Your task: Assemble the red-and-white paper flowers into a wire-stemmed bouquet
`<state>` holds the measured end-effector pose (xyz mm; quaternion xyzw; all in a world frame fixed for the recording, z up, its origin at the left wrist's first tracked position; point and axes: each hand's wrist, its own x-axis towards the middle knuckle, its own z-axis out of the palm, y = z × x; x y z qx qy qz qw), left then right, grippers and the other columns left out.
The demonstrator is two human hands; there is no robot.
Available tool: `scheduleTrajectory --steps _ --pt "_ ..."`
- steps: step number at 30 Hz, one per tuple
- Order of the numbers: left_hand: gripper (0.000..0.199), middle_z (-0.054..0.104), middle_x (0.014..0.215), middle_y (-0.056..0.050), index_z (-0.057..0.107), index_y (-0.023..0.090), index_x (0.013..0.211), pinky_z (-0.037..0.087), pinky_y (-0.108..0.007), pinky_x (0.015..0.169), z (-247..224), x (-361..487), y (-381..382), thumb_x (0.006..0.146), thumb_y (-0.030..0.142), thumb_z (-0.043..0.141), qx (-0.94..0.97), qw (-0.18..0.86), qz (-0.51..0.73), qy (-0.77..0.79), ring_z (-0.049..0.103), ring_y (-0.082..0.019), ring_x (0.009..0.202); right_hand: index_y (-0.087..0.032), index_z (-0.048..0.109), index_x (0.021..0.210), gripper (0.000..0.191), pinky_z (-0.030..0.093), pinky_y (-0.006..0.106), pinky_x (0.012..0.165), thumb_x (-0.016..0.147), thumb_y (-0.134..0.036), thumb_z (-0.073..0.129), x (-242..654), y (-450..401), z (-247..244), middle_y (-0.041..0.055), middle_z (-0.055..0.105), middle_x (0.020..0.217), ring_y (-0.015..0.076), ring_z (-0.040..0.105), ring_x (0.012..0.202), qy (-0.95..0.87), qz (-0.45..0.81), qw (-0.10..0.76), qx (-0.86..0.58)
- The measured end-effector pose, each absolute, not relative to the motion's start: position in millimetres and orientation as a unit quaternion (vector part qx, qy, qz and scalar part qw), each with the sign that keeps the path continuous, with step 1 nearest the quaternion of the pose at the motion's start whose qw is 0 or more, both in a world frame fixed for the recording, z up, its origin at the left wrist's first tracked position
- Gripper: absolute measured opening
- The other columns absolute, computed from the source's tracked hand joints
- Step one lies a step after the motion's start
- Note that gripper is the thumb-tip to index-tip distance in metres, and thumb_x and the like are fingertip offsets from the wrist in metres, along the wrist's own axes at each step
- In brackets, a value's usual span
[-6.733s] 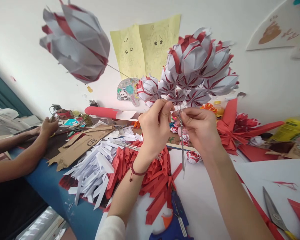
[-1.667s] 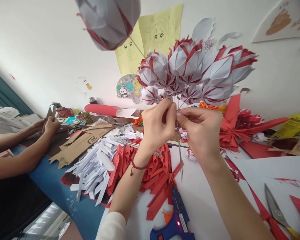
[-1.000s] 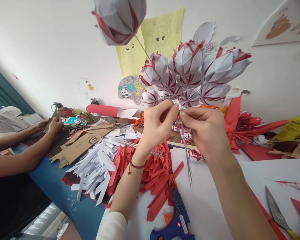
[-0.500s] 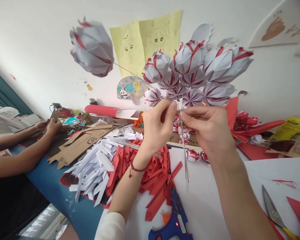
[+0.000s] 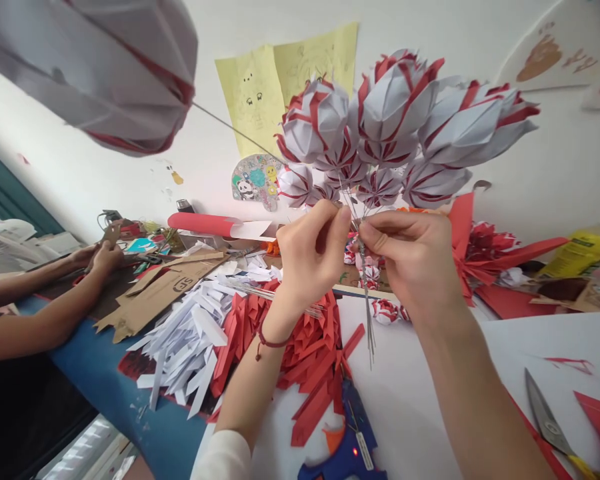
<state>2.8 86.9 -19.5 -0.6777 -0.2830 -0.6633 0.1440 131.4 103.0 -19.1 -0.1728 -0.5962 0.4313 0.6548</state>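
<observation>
Several white paper flowers with red edges (image 5: 397, 110) fan out above my hands on thin wire stems (image 5: 368, 313). My right hand (image 5: 415, 250) pinches the stem bundle where the wires come together. Close beside it, my left hand (image 5: 313, 250) is closed, thumb against fingers, at the wires just left of the bundle. One larger-looking paper flower (image 5: 130, 80) leans out to the upper left, near the camera, on a single wire running back toward my left hand. Exactly which wire sits between the left fingertips is hidden.
Below lie folded white paper strips (image 5: 185, 340), folded red paper strips (image 5: 310, 360), a blue glue gun (image 5: 353, 447) and scissors (image 5: 547, 413). At the left, another person's hands (image 5: 103, 257) hold something over cardboard pieces (image 5: 165, 287). A yellow-labelled bottle (image 5: 585, 250) stands right.
The single flower at the upper left has swung closer to the camera and further left. The other flowers have tilted nearer too. Both hands keep nearly the same place and grip.
</observation>
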Motion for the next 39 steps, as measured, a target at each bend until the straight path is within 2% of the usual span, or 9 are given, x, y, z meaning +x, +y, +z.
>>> scheduleTrajectory --steps 4,11,17,25,32,39 --pt "0.033 0.040 0.054 0.005 0.049 0.018 0.067 0.030 -0.024 0.050 -19.3 4.1 85.7 0.098 0.029 0.053 -0.684 0.163 -0.654 -0.279 0.034 -0.007 0.048 -0.019 0.073 0.061 0.013 0.042 0.028 0.052 0.069 -0.024 0.082 132.1 101.1 -18.1 -0.0001 0.057 0.058 0.0123 0.051 0.056 -0.592 0.423 0.664 -0.172" --pt "0.033 0.047 0.057 0.004 0.051 0.019 0.070 0.034 -0.024 0.051 -20.3 1.3 85.1 0.099 0.034 0.051 -0.671 0.182 -0.661 -0.282 0.039 -0.007 0.048 -0.019 0.071 0.060 0.020 0.041 0.027 0.047 0.068 -0.032 0.084 132.5 99.6 -15.5 0.0002 0.055 0.056 0.0124 0.050 0.053 -0.596 0.406 0.664 -0.195" --pt "0.032 0.050 0.058 0.003 0.052 0.018 0.070 0.034 -0.023 0.051 -20.4 2.0 86.1 0.099 0.032 0.052 -0.672 0.193 -0.659 -0.278 0.041 -0.007 0.048 -0.018 0.072 0.061 0.018 0.038 0.026 0.045 0.069 -0.029 0.084 133.7 101.0 -16.2 -0.0004 0.054 0.054 0.0114 0.048 0.050 -0.599 0.399 0.671 -0.179" --pt "0.032 0.050 0.058 0.004 0.052 0.018 0.069 0.033 -0.023 0.051 -20.1 4.7 85.9 0.099 0.030 0.052 -0.668 0.211 -0.658 -0.278 0.041 -0.007 0.049 -0.020 0.072 0.060 0.018 0.039 0.027 0.045 0.069 -0.029 0.084 133.9 100.4 -16.9 0.0004 0.055 0.055 0.0123 0.050 0.052 -0.602 0.397 0.670 -0.178" --pt "0.026 0.046 0.055 0.005 0.052 0.017 0.069 0.032 -0.022 0.050 -19.6 3.3 87.1 0.095 0.021 0.056 -0.679 0.239 -0.646 -0.254 0.038 -0.006 0.047 -0.019 0.072 0.059 0.020 0.040 0.026 0.045 0.070 -0.031 0.085 134.1 100.4 -16.4 0.0004 0.056 0.055 0.0118 0.050 0.052 -0.603 0.388 0.672 -0.182" --pt "0.020 0.064 0.065 0.001 0.055 0.016 0.073 0.036 -0.021 0.051 -19.0 6.9 91.5 0.092 0.012 0.059 -0.647 0.318 -0.660 -0.211 0.049 -0.006 0.051 -0.019 0.074 0.062 0.018 0.036 0.027 0.043 0.070 -0.032 0.085 133.5 99.1 -18.3 0.0004 0.055 0.054 0.0112 0.048 0.048 -0.593 0.412 0.662 -0.199"
